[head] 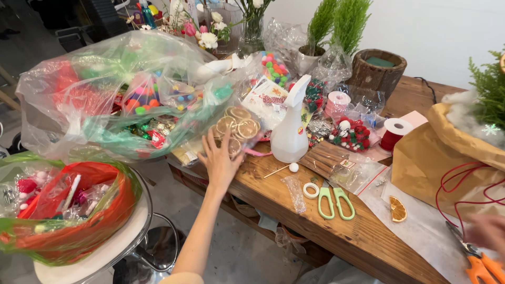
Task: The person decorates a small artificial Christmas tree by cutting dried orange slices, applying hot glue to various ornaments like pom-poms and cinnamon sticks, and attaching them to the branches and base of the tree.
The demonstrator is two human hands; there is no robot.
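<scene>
One left hand [220,162], its grip spread apart, touches the bag of dried orange slices [236,129].

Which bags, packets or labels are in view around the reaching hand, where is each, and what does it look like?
Dried-orange packet: under the left hand's fingers, clear film, round slices.
Big clear bag: left table end, crumpled, colourful trinkets inside.
Pompom bag: behind the spray bottle, clear, multicoloured balls.
Printed card: beside the bottle, white and red.
Brown paper bag: right, crumpled.
</scene>
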